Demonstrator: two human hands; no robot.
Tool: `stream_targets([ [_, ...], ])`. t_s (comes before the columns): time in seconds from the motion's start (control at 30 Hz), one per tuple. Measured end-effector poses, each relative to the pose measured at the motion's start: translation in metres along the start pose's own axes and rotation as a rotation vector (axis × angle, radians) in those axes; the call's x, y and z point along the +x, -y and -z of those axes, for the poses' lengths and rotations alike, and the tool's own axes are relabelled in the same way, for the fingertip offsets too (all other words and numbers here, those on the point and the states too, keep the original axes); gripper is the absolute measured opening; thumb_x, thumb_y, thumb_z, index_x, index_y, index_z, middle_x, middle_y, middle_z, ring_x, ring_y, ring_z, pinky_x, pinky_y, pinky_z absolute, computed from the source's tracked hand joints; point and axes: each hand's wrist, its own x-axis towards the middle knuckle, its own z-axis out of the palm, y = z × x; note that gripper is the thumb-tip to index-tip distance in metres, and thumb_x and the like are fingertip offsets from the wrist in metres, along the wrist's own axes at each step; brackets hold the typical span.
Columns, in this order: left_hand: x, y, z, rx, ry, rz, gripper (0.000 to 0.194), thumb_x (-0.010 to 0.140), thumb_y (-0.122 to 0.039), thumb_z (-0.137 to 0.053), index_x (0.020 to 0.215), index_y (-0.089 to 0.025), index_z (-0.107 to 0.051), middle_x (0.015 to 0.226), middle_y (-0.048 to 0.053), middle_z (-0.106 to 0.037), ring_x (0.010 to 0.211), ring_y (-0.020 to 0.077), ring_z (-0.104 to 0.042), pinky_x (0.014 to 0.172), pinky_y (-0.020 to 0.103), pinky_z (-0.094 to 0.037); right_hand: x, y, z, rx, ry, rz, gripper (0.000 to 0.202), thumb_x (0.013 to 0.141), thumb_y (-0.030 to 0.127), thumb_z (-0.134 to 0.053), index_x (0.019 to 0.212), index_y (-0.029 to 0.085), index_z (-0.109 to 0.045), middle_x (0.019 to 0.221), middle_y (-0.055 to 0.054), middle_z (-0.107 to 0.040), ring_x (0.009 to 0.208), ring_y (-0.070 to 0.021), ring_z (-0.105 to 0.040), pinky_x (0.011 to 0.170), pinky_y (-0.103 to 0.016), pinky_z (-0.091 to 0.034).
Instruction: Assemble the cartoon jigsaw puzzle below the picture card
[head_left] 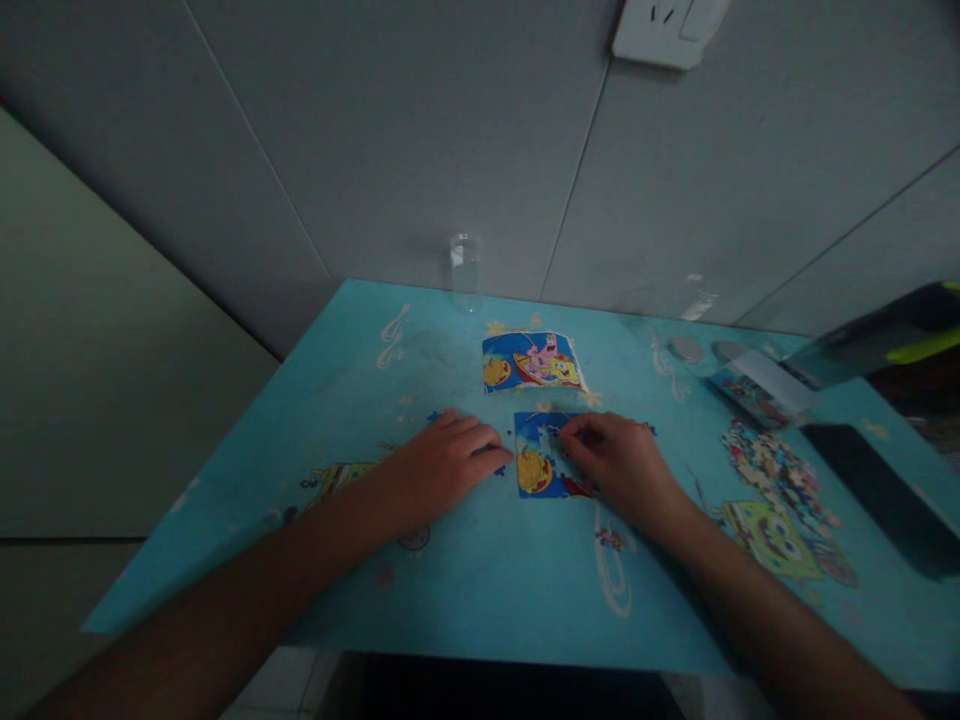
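A partly assembled jigsaw puzzle [533, 470], blue with a yellow burger, lies flat on the table. My right hand [619, 455] covers its right side, thumb and finger pinched on a small puzzle piece that they mostly hide. Beside the puzzle's left edge, my left hand [454, 455] rests palm down with its fingers stretched out. A few loose pieces lie around both hands, one small colourful puzzle piece [610, 540] below the right hand. Just behind the puzzle is a printed reference picture [532, 362] showing the same burger and cartoon figures.
A pile of puzzle pieces [780, 475] lies at the right, by a dark flat slab [881, 495] and an open box [757, 390]. A clear jar [466, 275] stands near the wall. Round lids [685, 348] lie at the back right. Cartoon prints cover the blue table [487, 600].
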Motion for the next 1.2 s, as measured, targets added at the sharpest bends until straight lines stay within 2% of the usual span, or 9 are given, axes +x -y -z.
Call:
stream_targets([
  [0.13, -0.001, 0.002, 0.006, 0.025, 0.015, 0.019, 0.028, 0.102, -0.021, -0.057, 0.129, -0.02, -0.063, 0.115, 0.007, -0.064, 0.107, 0.0226, -0.058, 0.096, 0.04, -0.047, -0.004, -0.002, -0.001, 0.103, 0.042, -0.035, 0.013, 0.092, 0.029, -0.064, 0.088, 0.022, -0.074, 0.073, 0.001, -0.073, 0.059, -0.0137, -0.063, 0.057, -0.027, -0.046],
  [0.23, -0.004, 0.007, 0.009, 0.054, 0.0, 0.044, 0.026, 0.103, -0.02, -0.056, 0.128, -0.021, -0.063, 0.114, 0.006, -0.065, 0.105, 0.0218, -0.059, 0.092, 0.039, -0.047, -0.01, 0.002, -0.004, 0.228, 0.125, -0.044, 0.012, 0.092, 0.029, -0.065, 0.089, 0.022, -0.074, 0.076, 0.0, -0.074, 0.061, -0.0143, -0.064, 0.056, -0.026, -0.047],
  [0.4, -0.011, 0.025, 0.016, 0.096, -0.093, 0.125, 0.026, 0.104, -0.018, -0.053, 0.127, -0.021, -0.064, 0.115, 0.007, -0.066, 0.103, 0.0218, -0.061, 0.088, 0.038, -0.046, -0.027, 0.02, -0.007, 0.222, 0.22, 0.122, 0.01, 0.091, 0.019, -0.067, 0.088, 0.023, -0.076, 0.082, -0.001, -0.075, 0.071, -0.015, -0.067, 0.068, -0.028, -0.049],
  [0.5, -0.014, 0.034, 0.023, 0.111, -0.111, 0.173, 0.026, 0.104, -0.02, -0.053, 0.126, -0.022, -0.065, 0.115, 0.007, -0.066, 0.103, 0.0218, -0.061, 0.088, 0.038, -0.046, -0.036, 0.028, -0.007, 0.209, 0.269, 0.223, 0.01, 0.092, 0.019, -0.068, 0.09, 0.024, -0.076, 0.085, 0.0, -0.075, 0.077, -0.0157, -0.068, 0.075, -0.03, -0.05],
  [0.7, -0.025, 0.054, 0.036, 0.268, -0.156, 0.344, 0.023, 0.102, -0.021, -0.055, 0.121, -0.021, -0.068, 0.113, 0.007, -0.068, 0.102, 0.0239, -0.061, 0.085, 0.039, -0.045, -0.044, 0.028, -0.012, 0.192, 0.357, 0.338, 0.01, 0.096, 0.021, -0.065, 0.094, 0.024, -0.074, 0.088, 0.0, -0.074, 0.083, -0.0165, -0.068, 0.081, -0.033, -0.048],
  [0.87, -0.04, 0.077, 0.04, 0.303, -0.142, 0.464, 0.021, 0.101, -0.021, -0.057, 0.118, -0.02, -0.069, 0.111, 0.007, -0.069, 0.103, 0.0256, -0.061, 0.087, 0.04, -0.045, -0.045, 0.025, -0.016, 0.133, 0.361, 0.383, 0.012, 0.099, 0.025, -0.062, 0.099, 0.025, -0.073, 0.09, -0.002, -0.072, 0.086, -0.0187, -0.066, 0.083, -0.037, -0.047],
  [0.97, -0.041, 0.081, 0.04, 0.233, -0.106, 0.441, 0.02, 0.102, -0.026, -0.057, 0.117, -0.021, -0.069, 0.111, 0.006, -0.069, 0.105, 0.0249, -0.061, 0.09, 0.04, -0.044, -0.045, 0.025, -0.016, 0.118, 0.361, 0.39, 0.012, 0.1, 0.024, -0.06, 0.1, 0.025, -0.072, 0.09, -0.002, -0.071, 0.086, -0.0188, -0.065, 0.082, -0.037, -0.047],
  [1.13, -0.035, 0.072, 0.036, 0.078, 0.004, 0.343, 0.026, 0.097, -0.046, -0.065, 0.111, -0.025, -0.072, 0.108, 0.003, -0.069, 0.103, 0.0233, -0.062, 0.09, 0.039, -0.043, -0.044, 0.026, -0.015, 0.105, 0.346, 0.404, 0.015, 0.103, 0.026, -0.056, 0.103, 0.024, -0.071, 0.092, -0.003, -0.07, 0.087, -0.0193, -0.064, 0.083, -0.038, -0.047],
  [1.2, -0.033, 0.069, 0.035, 0.045, 0.03, 0.332, 0.028, 0.095, -0.048, -0.067, 0.111, -0.026, -0.072, 0.107, 0.003, -0.069, 0.102, 0.0228, -0.062, 0.09, 0.038, -0.043, -0.045, 0.026, -0.014, 0.103, 0.335, 0.407, 0.016, 0.103, 0.027, -0.056, 0.104, 0.024, -0.071, 0.092, -0.003, -0.07, 0.087, -0.0194, -0.064, 0.083, -0.038, -0.047],
])
